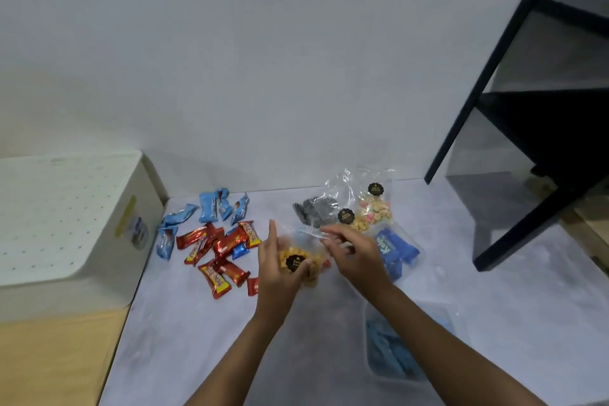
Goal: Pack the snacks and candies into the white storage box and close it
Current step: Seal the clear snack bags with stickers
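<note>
The white storage box (66, 224) stands at the left with its dotted lid on. Between my hands is a clear bag of yellow snacks (298, 262) with a black round label. My left hand (276, 270) grips the bag's lower part, thumb over it. My right hand (354, 255) pinches the bag's clear top. Left of them lie several red candy bars (219, 249) and several light-blue wrappers (211, 208). Behind my right hand are a bag of pastel candies (375, 211), a dark striped packet (313, 211) and a bag of blue packets (397, 249).
Everything lies on a pale grey tabletop (197, 339) against a white wall. A blurred clear bag of blue items (395, 346) lies near my right forearm. A black-framed shelf unit (527, 128) stands at the right. A wooden surface (56, 356) shows below the box.
</note>
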The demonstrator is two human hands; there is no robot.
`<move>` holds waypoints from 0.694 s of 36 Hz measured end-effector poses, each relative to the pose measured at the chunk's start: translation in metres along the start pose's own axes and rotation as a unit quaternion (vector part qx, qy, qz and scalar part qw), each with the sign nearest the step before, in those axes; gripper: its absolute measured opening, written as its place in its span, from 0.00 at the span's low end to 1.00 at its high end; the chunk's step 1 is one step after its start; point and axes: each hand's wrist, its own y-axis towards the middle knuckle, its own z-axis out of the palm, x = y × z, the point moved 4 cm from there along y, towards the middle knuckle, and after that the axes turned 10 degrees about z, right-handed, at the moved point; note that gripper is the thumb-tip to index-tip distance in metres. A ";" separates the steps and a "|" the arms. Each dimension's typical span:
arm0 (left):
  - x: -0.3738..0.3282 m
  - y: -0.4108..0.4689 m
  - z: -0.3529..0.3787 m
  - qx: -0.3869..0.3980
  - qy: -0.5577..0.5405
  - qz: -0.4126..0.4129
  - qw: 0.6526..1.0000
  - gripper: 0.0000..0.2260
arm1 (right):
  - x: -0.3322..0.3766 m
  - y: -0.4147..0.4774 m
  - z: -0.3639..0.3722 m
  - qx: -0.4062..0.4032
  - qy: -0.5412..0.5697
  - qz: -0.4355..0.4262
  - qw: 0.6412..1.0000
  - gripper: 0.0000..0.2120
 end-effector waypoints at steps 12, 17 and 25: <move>-0.062 0.098 0.117 0.067 -0.078 0.057 0.993 0.35 | -0.039 0.089 -0.113 -0.125 0.151 0.133 0.972 0.12; -0.073 0.115 0.182 0.081 -0.034 0.069 0.994 0.37 | -0.088 0.110 -0.152 -0.183 0.151 0.165 0.957 0.10; -0.056 0.136 0.267 0.070 -0.017 0.035 0.997 0.37 | -0.157 0.150 -0.179 -0.258 0.158 0.243 0.921 0.08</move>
